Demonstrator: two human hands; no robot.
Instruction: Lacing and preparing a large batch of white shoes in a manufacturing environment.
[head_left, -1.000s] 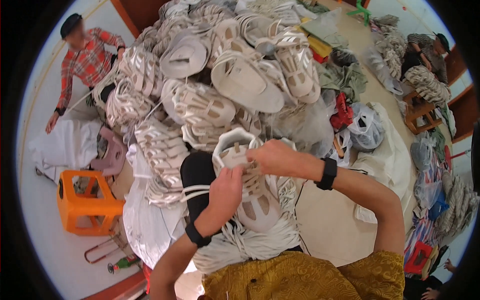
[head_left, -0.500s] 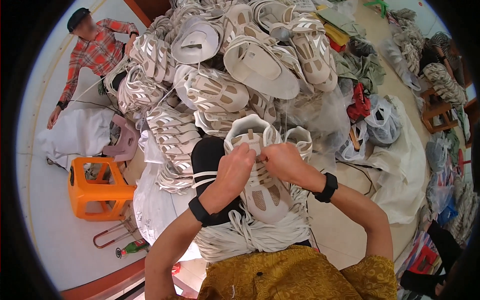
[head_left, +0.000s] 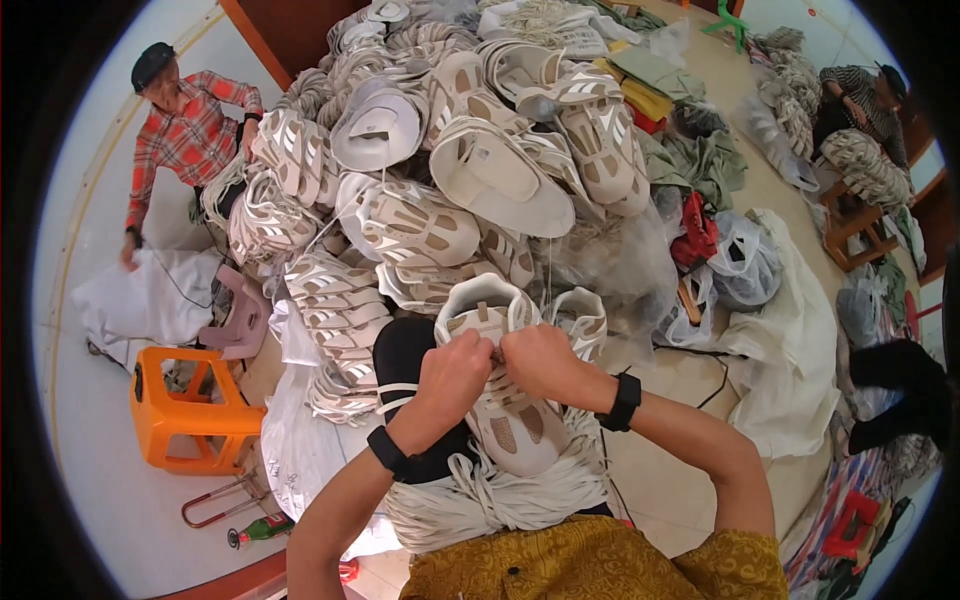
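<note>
Presently, a beige sneaker (head_left: 512,418) is resting toward six o'clock; my left hand (head_left: 452,378) and right hand (head_left: 548,364) are curling over its lacing (head_left: 498,382), their exact grip hidden. Pale laces (head_left: 500,507) are lying bundled beyond, also toward six.

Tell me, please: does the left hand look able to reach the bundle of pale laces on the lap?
Probably yes: the bundle of pale laces lies near the left hand, mostly uncovered, though this hand is busy at the shoe.
</note>
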